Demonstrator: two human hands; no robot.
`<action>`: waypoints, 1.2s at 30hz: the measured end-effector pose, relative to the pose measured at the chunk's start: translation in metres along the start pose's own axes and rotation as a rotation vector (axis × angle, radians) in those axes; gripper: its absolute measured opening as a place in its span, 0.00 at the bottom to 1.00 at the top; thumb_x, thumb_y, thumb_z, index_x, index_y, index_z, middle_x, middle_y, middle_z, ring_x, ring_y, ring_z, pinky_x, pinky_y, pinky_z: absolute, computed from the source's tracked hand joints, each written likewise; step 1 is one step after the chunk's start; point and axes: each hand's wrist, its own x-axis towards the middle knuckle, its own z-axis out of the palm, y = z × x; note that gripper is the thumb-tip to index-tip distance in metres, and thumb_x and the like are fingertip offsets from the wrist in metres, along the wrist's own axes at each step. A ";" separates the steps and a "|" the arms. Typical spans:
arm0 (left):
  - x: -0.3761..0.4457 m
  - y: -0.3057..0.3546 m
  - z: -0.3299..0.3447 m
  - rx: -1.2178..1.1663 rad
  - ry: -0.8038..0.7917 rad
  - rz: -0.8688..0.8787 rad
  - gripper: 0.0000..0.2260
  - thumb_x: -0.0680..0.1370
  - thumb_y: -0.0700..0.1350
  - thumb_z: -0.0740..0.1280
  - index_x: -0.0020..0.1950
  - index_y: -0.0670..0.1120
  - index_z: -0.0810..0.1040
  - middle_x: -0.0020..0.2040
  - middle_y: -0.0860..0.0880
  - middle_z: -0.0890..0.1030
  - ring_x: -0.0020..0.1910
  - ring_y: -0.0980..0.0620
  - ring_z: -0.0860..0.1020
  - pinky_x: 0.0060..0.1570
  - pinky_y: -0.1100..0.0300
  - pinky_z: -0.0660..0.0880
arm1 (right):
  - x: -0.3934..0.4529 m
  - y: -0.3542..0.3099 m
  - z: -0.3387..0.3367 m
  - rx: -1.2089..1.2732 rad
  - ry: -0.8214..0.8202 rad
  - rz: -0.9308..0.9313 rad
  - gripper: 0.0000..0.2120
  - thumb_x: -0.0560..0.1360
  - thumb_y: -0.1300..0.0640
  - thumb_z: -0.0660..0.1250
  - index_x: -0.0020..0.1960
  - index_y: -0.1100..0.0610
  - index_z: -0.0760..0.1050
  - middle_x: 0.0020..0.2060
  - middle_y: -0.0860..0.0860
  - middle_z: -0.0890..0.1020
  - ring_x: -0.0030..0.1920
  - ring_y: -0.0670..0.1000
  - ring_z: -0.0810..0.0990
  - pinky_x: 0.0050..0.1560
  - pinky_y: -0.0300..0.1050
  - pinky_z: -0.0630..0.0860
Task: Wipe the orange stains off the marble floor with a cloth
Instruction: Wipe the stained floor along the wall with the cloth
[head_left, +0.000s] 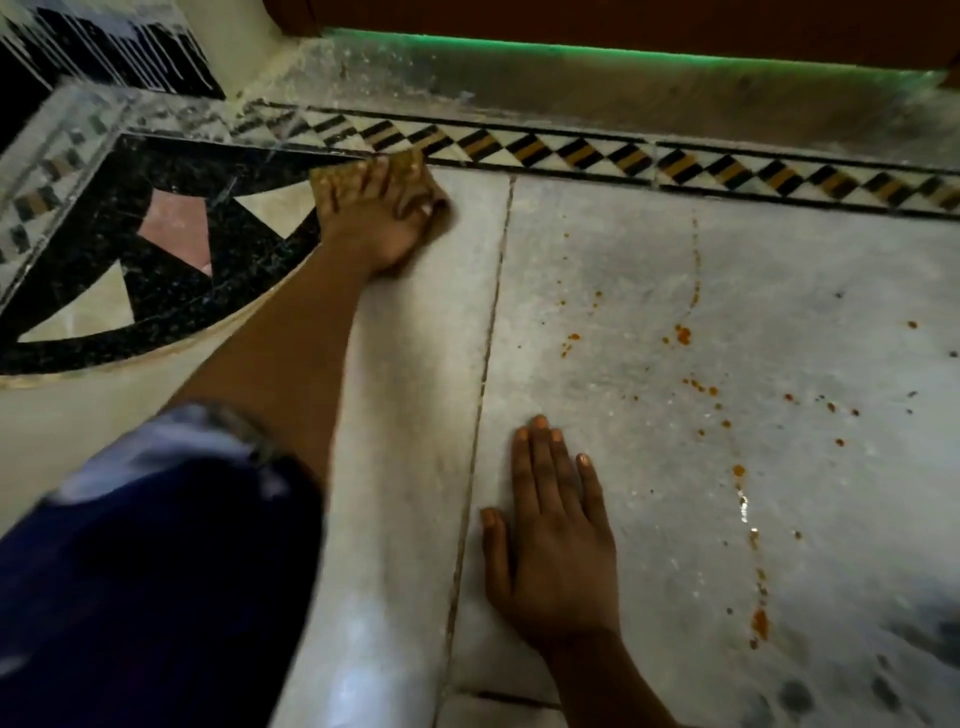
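We press the cloth (382, 179) under our spread left hand (376, 221) to scrub, while the right hand (553, 545) lies flat on the marble floor (779, 270) for support.

Dim room: a checkered inlay border (571, 150) runs below a green-lit step (597, 52).

both forearms are bare from elbow to wrist, with no watch or bracelet on either. the left arm comes out of a short sleeve (156, 545) in dark navy cloth, its edge marked with pale, whitish patches that are blurred. the left hand (384, 218) wears a ring on one finger, though it is too blurred to tell more. the right hand (550, 540) has short, plain nails and bare fingers (540, 457).
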 end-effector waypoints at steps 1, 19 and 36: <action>0.010 0.013 0.000 0.003 -0.024 -0.028 0.28 0.80 0.63 0.45 0.77 0.54 0.43 0.78 0.51 0.43 0.76 0.49 0.42 0.70 0.43 0.35 | 0.000 0.000 0.000 -0.002 -0.003 -0.001 0.31 0.74 0.47 0.54 0.73 0.62 0.61 0.73 0.57 0.61 0.73 0.54 0.60 0.72 0.50 0.52; -0.104 0.035 0.038 0.057 0.025 0.241 0.28 0.78 0.64 0.45 0.76 0.56 0.50 0.78 0.50 0.47 0.76 0.50 0.44 0.71 0.43 0.35 | 0.000 0.000 0.002 -0.043 0.039 -0.017 0.31 0.74 0.48 0.53 0.72 0.65 0.62 0.72 0.61 0.64 0.71 0.57 0.64 0.71 0.50 0.54; -0.152 0.026 0.045 0.074 0.031 0.061 0.27 0.80 0.62 0.47 0.77 0.56 0.50 0.78 0.50 0.45 0.76 0.48 0.43 0.71 0.41 0.36 | 0.003 0.005 0.006 -0.103 0.059 -0.024 0.32 0.75 0.47 0.50 0.72 0.65 0.61 0.72 0.61 0.64 0.72 0.57 0.64 0.72 0.49 0.49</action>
